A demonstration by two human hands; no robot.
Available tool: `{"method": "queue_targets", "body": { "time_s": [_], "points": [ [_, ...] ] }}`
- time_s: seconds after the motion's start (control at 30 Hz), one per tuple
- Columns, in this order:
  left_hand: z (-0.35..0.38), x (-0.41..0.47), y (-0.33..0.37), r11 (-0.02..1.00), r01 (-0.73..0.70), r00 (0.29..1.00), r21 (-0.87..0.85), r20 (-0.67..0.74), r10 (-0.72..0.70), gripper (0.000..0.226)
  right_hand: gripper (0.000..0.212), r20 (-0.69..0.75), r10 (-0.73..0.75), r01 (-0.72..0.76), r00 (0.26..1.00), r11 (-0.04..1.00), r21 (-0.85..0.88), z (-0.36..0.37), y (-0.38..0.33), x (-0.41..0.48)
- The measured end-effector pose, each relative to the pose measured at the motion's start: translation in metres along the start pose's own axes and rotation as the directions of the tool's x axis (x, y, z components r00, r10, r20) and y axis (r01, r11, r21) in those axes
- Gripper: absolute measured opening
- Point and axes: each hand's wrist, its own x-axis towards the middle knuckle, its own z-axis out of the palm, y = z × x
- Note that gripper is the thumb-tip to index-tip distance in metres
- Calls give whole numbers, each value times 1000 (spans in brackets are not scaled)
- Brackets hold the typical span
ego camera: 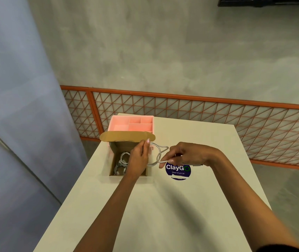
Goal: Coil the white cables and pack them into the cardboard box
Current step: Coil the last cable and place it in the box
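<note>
An open cardboard box (114,160) sits on the white table, its lid flap (127,136) standing up at the back. Coiled white cables (122,162) lie inside it. My left hand (138,157) hovers over the box's right side and holds one side of a looped white cable (158,151). My right hand (183,154) is just right of the box and pinches the other end of that loop between thumb and fingers. Part of the loop is hidden behind my left hand.
A pink divided organiser tray (132,123) stands right behind the box. A round blue "ClayGo" sticker (177,170) lies on the white table (163,206) under my right hand. An orange lattice railing (199,110) runs behind the table; the table's left edge drops to the floor.
</note>
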Motion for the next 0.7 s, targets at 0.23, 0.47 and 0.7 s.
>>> {"method": "queue_targets", "body": {
  "time_s": [0.23,0.47,0.7],
  "points": [
    [-8,2,2,988,66,998,-138,0,-67,26,23,74,-81,57,994,958,282,-6,4,-5],
    [-9,-2,2,989,81,997,-126,5,-81,25,36,-71,284,-272,956,952,140,2,3,7],
    [-7,-7,14,982,104,994,-158,62,-95,29,23,-123,156,-142,980,984,111,16,-11,14]
  ]
}}
